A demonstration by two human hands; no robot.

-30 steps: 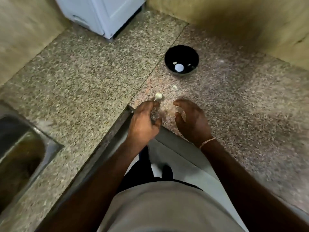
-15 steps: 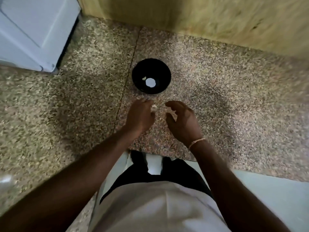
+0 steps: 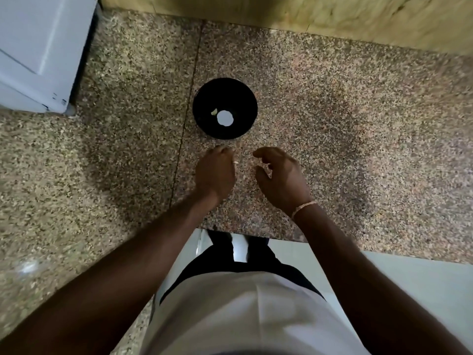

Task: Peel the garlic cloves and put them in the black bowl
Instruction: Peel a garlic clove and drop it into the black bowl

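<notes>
We see a speckled granite counter with a dark seam running from the back wall toward its front edge. At the far left stands a white appliance on the counter, its corner foot resting on the stone. A yellowish wall lines the back. Below the counter edge lies pale floor, with a white shirt and black trousers

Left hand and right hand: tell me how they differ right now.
The left hand is curled, back up, with a pale sliver showing at its fingertips; the right hand is looser, its fingers bent apart, and whether it holds anything is unclear. The right wrist wears a thin band; the left wrist is bare. Both are over the counter, just short of the bowl.
</notes>
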